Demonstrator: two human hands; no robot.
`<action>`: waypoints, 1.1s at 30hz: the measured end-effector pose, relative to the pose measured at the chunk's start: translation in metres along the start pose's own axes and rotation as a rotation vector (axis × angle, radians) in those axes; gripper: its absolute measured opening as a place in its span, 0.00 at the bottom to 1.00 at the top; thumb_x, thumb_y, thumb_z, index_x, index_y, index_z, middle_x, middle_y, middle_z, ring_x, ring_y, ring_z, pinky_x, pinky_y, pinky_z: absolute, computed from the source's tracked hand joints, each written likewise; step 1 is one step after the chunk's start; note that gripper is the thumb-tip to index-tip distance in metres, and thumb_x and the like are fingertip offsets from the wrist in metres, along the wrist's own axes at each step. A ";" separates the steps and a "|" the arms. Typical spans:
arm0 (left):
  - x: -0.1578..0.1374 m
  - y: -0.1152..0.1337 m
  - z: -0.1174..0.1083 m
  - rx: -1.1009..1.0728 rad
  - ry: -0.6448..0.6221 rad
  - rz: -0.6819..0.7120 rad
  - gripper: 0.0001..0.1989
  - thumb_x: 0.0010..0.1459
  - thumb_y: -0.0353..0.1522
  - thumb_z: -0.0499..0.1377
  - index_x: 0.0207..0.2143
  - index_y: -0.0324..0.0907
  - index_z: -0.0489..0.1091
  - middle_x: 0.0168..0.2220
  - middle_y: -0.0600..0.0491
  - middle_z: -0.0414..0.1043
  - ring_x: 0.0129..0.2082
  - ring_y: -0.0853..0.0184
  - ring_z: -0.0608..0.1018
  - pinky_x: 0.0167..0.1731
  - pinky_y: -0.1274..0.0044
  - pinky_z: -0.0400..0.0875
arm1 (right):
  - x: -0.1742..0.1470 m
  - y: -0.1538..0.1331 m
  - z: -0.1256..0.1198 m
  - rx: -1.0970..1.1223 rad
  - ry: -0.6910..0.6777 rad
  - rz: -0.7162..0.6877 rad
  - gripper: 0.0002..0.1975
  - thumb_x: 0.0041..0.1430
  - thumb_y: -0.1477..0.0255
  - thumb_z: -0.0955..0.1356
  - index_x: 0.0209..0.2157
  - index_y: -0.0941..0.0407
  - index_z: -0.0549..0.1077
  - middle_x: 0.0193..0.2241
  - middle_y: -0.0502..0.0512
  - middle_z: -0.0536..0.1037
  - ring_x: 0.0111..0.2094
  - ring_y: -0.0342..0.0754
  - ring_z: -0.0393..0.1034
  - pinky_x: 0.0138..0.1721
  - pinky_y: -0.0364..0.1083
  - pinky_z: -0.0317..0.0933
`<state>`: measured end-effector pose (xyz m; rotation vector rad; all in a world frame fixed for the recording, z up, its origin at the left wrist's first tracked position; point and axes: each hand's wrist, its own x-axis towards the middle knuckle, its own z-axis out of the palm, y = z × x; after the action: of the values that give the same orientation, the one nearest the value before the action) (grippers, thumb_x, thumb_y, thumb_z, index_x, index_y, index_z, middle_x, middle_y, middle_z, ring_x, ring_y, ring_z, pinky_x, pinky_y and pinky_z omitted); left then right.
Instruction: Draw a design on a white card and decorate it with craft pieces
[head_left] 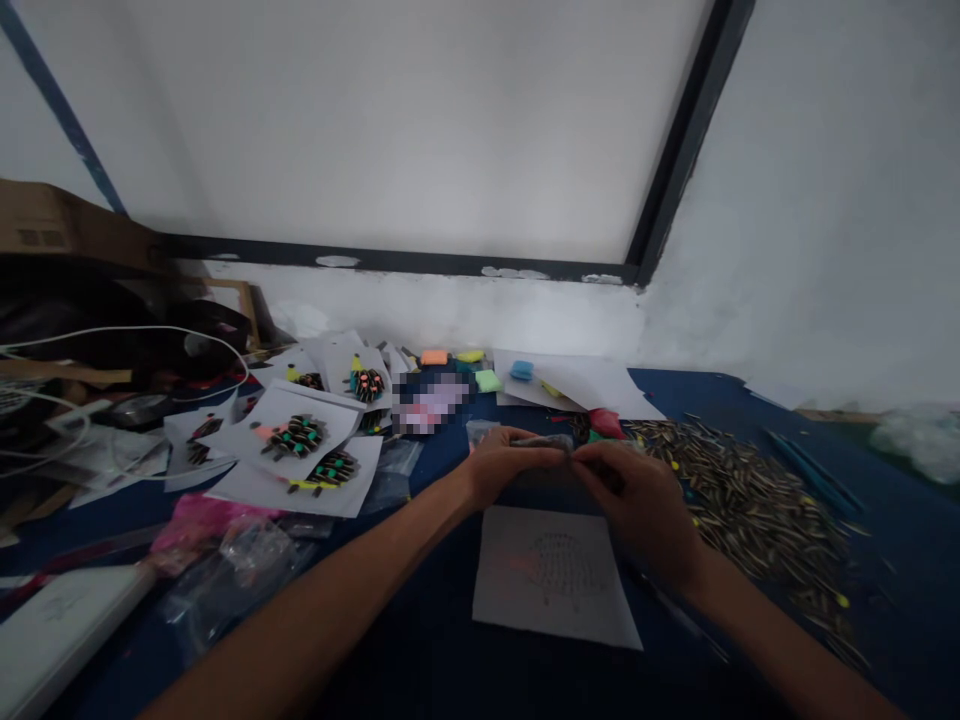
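My left hand (504,466) is closed on a small flat greyish packet (546,441), which looks like wrapped plastic. At its right end my right hand (649,508) pinches the packet's edge between thumb and fingers. What is inside the packet cannot be made out. Below both hands lies a white sheet with a pencil drawing (551,575), a rounded spiny animal like a hedgehog with some pinkish colour on its left. A big heap of striped sunflower seeds (750,505) spreads to the right of my right hand.
On the left lie several paper sheets (277,425) bearing seed-and-clay animals, beside clear plastic bags (240,565). Orange (433,357), blue (522,370) and red (606,423) clay packets sit toward the wall. Teal tweezers (816,472) rest by the seeds. A cardboard box (67,225) stands far left.
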<state>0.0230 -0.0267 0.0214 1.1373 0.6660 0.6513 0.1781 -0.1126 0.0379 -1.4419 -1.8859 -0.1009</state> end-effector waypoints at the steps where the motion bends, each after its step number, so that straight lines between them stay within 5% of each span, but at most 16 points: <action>1: 0.000 -0.001 0.000 0.010 0.003 0.005 0.13 0.36 0.35 0.69 0.23 0.36 0.74 0.20 0.55 0.70 0.19 0.74 0.70 0.22 0.81 0.61 | 0.000 0.000 0.001 -0.037 -0.004 -0.012 0.05 0.57 0.73 0.65 0.31 0.56 0.74 0.24 0.51 0.76 0.23 0.43 0.69 0.26 0.42 0.59; 5: 0.000 -0.001 0.002 -0.011 0.026 0.009 0.12 0.36 0.34 0.69 0.24 0.36 0.74 0.23 0.53 0.73 0.23 0.71 0.73 0.26 0.79 0.66 | 0.002 0.000 0.000 -0.084 0.021 0.066 0.05 0.54 0.73 0.64 0.27 0.56 0.70 0.20 0.50 0.72 0.21 0.43 0.66 0.24 0.43 0.56; 9: 0.001 0.001 0.000 -0.051 0.045 -0.022 0.15 0.35 0.34 0.69 0.27 0.35 0.75 0.26 0.50 0.75 0.26 0.69 0.76 0.30 0.77 0.68 | 0.009 0.003 -0.005 0.234 0.068 0.306 0.06 0.55 0.68 0.63 0.29 0.55 0.67 0.21 0.50 0.73 0.19 0.43 0.68 0.23 0.43 0.59; 13: 0.003 -0.001 -0.005 -0.011 0.066 0.018 0.13 0.36 0.35 0.69 0.24 0.35 0.74 0.23 0.52 0.74 0.22 0.72 0.73 0.25 0.80 0.65 | 0.012 0.001 -0.007 0.550 -0.057 0.410 0.08 0.53 0.67 0.63 0.34 0.56 0.67 0.25 0.50 0.75 0.18 0.42 0.69 0.21 0.43 0.61; 21: 0.004 -0.002 -0.009 -0.037 0.123 0.021 0.09 0.40 0.32 0.68 0.21 0.36 0.72 0.18 0.56 0.69 0.17 0.75 0.68 0.21 0.81 0.60 | 0.011 0.001 -0.005 0.718 -0.251 0.579 0.11 0.50 0.64 0.68 0.32 0.58 0.72 0.25 0.52 0.76 0.24 0.44 0.71 0.28 0.46 0.67; 27: 0.006 -0.003 -0.012 -0.012 0.119 0.028 0.08 0.42 0.33 0.67 0.22 0.36 0.73 0.18 0.55 0.69 0.17 0.75 0.67 0.21 0.80 0.60 | 0.014 0.008 -0.008 0.616 -0.281 0.454 0.06 0.50 0.68 0.69 0.28 0.57 0.73 0.22 0.49 0.73 0.23 0.42 0.68 0.25 0.43 0.64; 33: 0.007 -0.006 -0.011 0.037 0.110 0.050 0.10 0.40 0.33 0.67 0.25 0.35 0.74 0.22 0.53 0.73 0.20 0.74 0.70 0.22 0.81 0.60 | 0.009 0.001 -0.015 0.427 -0.731 0.237 0.05 0.52 0.74 0.67 0.26 0.57 0.75 0.18 0.48 0.71 0.20 0.40 0.63 0.21 0.39 0.56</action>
<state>0.0201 -0.0168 0.0114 1.1614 0.7474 0.7509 0.1851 -0.1126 0.0532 -1.4845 -2.0765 1.0034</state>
